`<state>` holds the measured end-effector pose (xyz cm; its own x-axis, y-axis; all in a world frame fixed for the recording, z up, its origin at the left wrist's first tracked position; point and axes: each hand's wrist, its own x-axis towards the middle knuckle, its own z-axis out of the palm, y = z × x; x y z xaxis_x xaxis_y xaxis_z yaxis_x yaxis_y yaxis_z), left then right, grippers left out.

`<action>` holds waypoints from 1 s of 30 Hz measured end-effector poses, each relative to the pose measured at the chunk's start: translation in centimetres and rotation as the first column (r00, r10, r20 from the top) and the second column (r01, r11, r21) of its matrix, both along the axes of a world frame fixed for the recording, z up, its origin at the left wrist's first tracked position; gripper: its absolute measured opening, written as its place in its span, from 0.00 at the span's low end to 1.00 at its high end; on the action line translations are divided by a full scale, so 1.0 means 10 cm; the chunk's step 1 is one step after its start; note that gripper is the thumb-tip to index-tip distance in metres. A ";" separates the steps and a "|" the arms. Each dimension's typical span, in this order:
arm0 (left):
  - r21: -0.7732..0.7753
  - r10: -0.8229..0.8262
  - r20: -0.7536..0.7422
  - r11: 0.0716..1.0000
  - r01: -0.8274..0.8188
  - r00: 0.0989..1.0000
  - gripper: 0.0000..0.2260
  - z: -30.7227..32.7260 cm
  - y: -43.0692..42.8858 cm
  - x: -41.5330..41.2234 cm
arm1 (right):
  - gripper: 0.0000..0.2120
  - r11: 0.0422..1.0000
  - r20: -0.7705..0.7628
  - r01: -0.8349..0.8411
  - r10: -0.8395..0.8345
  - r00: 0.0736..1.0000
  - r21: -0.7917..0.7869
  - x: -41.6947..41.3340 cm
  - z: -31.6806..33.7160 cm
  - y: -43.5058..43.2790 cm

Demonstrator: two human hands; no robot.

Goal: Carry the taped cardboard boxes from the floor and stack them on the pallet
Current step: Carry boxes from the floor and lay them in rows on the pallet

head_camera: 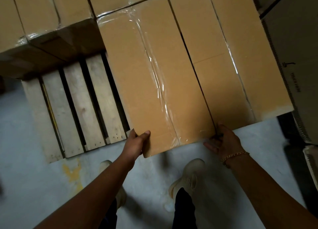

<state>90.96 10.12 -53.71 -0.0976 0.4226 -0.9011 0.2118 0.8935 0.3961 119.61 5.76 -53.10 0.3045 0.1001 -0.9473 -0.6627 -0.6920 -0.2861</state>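
A long taped cardboard box lies lengthwise over the wooden pallet, its near end jutting out past the pallet's front edge. My left hand grips the box's near left corner, thumb on top. My right hand holds the near right corner, fingers curled at the seam beside a second long box. More taped boxes are stacked at the pallet's back left.
Bare pallet slats show at the front left. A grey printed carton stands close on the right. My two shoes stand on the grey concrete floor, which has a yellow stain.
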 end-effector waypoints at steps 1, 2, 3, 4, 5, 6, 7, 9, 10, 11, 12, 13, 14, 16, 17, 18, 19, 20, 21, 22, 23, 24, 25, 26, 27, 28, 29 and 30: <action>0.007 0.011 0.008 1.000 -0.011 1.000 0.24 0.01 0.03 0.00 | 0.17 1.000 -0.015 -0.003 0.004 1.000 0.013 -0.03 0.00 -0.02; 0.015 0.021 0.015 1.000 -0.021 1.000 0.24 0.03 0.06 0.00 | 0.21 1.000 -0.028 -0.004 0.005 1.000 0.021 -0.07 0.01 -0.04; 0.024 0.027 0.021 0.999 -0.027 0.999 0.24 0.04 0.08 -0.01 | 0.23 1.000 -0.037 0.002 -0.001 0.999 0.031 -0.11 0.02 -0.05; 0.034 0.030 0.026 0.999 -0.030 0.999 0.24 0.06 0.11 -0.03 | 0.24 0.999 -0.038 0.005 -0.004 0.999 0.033 -0.16 0.04 -0.07; 0.047 0.028 0.030 0.998 -0.030 0.999 0.24 0.08 0.13 -0.05 | 0.22 0.999 -0.042 0.004 -0.002 0.999 0.034 -0.22 0.05 -0.08; 0.067 0.024 0.031 0.997 -0.026 0.999 0.24 0.11 0.16 -0.07 | 0.18 1.000 -0.045 -0.012 0.013 0.999 0.027 -0.27 0.09 -0.09; 0.086 0.017 0.036 0.996 -0.021 0.999 0.23 0.14 0.18 -0.10 | 0.15 0.999 -0.048 -0.028 0.029 0.998 0.023 -0.33 0.11 -0.10; 0.111 0.008 0.045 0.994 -0.013 0.999 0.26 0.21 0.23 -0.17 | 0.14 0.998 -0.049 -0.064 0.065 0.997 0.027 -0.42 0.14 -0.14; 0.116 -0.001 0.046 0.993 -0.005 0.999 0.28 0.24 0.25 -0.22 | 0.16 0.997 -0.046 -0.073 0.075 0.996 0.029 -0.47 0.15 -0.16; 0.119 -0.012 0.051 0.993 0.006 0.999 0.29 0.26 0.27 -0.27 | 0.19 0.997 -0.043 -0.070 0.071 0.997 0.025 -0.52 0.16 -0.18; 0.130 -0.022 0.053 0.991 0.015 0.998 0.30 0.29 0.28 -0.33 | 0.21 0.997 -0.044 -0.073 0.074 0.996 0.026 -0.59 0.20 -0.19; 0.141 -0.032 0.053 0.990 0.024 0.998 0.31 0.33 0.30 -0.39 | 0.22 0.996 -0.042 -0.080 0.081 0.996 0.030 -0.64 0.22 -0.21; 0.153 -0.043 0.050 0.988 0.035 0.998 0.31 0.37 0.31 -0.46 | 0.26 0.995 -0.046 -0.100 0.101 0.994 0.030 -0.71 0.27 -0.22; 0.177 -0.078 0.043 0.982 0.070 0.996 0.32 0.43 0.35 -0.63 | 0.33 0.985 -0.018 -0.174 0.174 0.985 0.020 -0.80 0.31 -0.22; 0.190 -0.092 0.041 0.978 0.083 0.995 0.32 0.47 0.37 -0.72 | 0.30 0.968 0.020 -0.250 0.250 0.968 -0.001 -0.85 0.35 -0.22; 0.206 -0.107 0.038 0.974 0.097 0.994 0.31 0.51 0.39 -0.83 | 0.23 0.954 0.059 -0.296 0.298 0.953 -0.043 -0.93 0.40 -0.22; 0.218 -0.124 0.034 0.969 0.113 0.992 0.30 0.54 0.42 -0.94 | 0.19 0.950 0.150 -0.303 0.312 0.938 -0.077 -0.98 0.41 -0.23; 0.231 -0.143 0.027 0.964 0.133 0.989 0.29 0.57 0.44 -1.06 | 0.19 0.929 0.233 -0.354 0.371 0.899 -0.112 -1.03 0.40 -0.25; 0.240 -0.162 0.018 0.959 0.153 0.987 0.29 0.61 0.45 -1.19 | 0.23 0.907 0.277 -0.401 0.422 0.864 -0.131 -1.12 0.41 -0.26; 0.251 -0.184 0.006 0.952 0.177 0.983 0.29 0.65 0.47 -1.33 | 0.28 0.882 0.301 -0.444 0.472 0.829 -0.158 -1.25 0.48 -0.27; 0.263 -0.212 -0.010 0.942 0.207 0.977 0.29 0.70 0.49 -1.49 | 0.33 0.874 0.331 -0.451 0.485 0.809 -0.179 -1.38 0.54 -0.27; 0.276 -0.242 -0.036 0.930 0.243 0.970 0.29 0.75 0.52 -1.65 | 0.35 0.859 0.340 -0.481 0.512 0.789 -0.178 -1.54 0.63 -0.26; 0.286 -0.276 -0.070 0.915 0.284 0.959 0.29 0.80 0.55 -1.81 | 0.35 0.836 0.345 -0.520 0.546 0.763 -0.174 -1.70 0.71 -0.25; 0.300 -0.314 -0.108 0.894 0.332 0.943 0.29 0.86 0.58 -1.97 | 0.35 0.816 0.353 -0.555 0.573 0.739 -0.163 -1.85 0.77 -0.23; 0.315 -0.355 -0.151 0.867 0.385 0.923 0.29 0.93 0.61 -2.12 | 0.35 0.791 0.369 -0.594 0.601 0.709 -0.148 -1.99 0.84 -0.20; 0.333 -0.393 -0.191 0.836 0.436 0.899 0.29 1.00 0.63 -2.27 | 0.35 0.760 0.393 -0.633 0.632 0.668 -0.146 -2.14 0.91 -0.16; 0.348 -0.423 -0.227 0.806 0.478 0.877 0.29 1.08 0.65 -2.40 | 0.35 0.724 0.416 -0.675 0.663 0.623 -0.143 -2.28 0.98 -0.11; 0.359 -0.446 -0.257 0.779 0.513 0.857 0.30 1.14 0.67 -2.53 | 0.35 0.676 0.428 -0.724 0.701 0.571 -0.141 -2.42 1.07 -0.06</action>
<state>65.67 16.78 -42.28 0.0972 0.7691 -0.6316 0.6560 0.4277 0.6219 95.43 5.20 -42.45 0.4689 0.4982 -0.7293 0.2336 -0.8663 -0.4416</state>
